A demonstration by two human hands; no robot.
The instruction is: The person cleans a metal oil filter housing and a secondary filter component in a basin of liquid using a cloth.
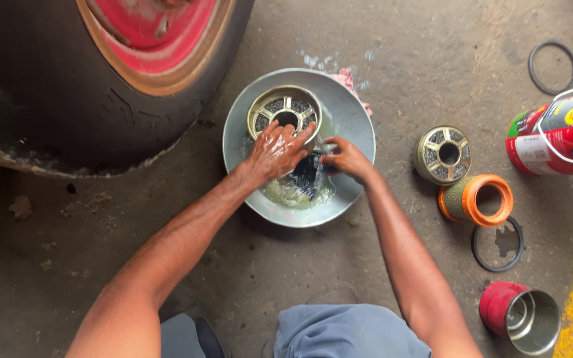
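At about six o'clock, grey trousers (346,331) are seen, and a red cup-shaped metal can (518,316) lies at about four o'clock. A little further up, both hands are kept in a round metal bowl (359,119) near the middle. The left hand (274,151) is spread flat, fingers loose, on something wet. A dark wet piece (308,174) is pinched in the fingers of the right hand (347,159). The piece looks soft and slippery, so it is best held by its edge with a firm pinch. A round metal filter (284,109) sits in the bowl at twelve o'clock. It looks stiff and heavy, and is best gripped by its rim.

At three o'clock an orange-ended filter (475,197), a black rubber ring (497,245) and a second metal filter (442,154) are laid on the floor. A red can with a white handle (562,132), with a yellow dot and a white patch on its label, is seen at two o'clock. A big tyre (67,99) is seen at eleven o'clock.
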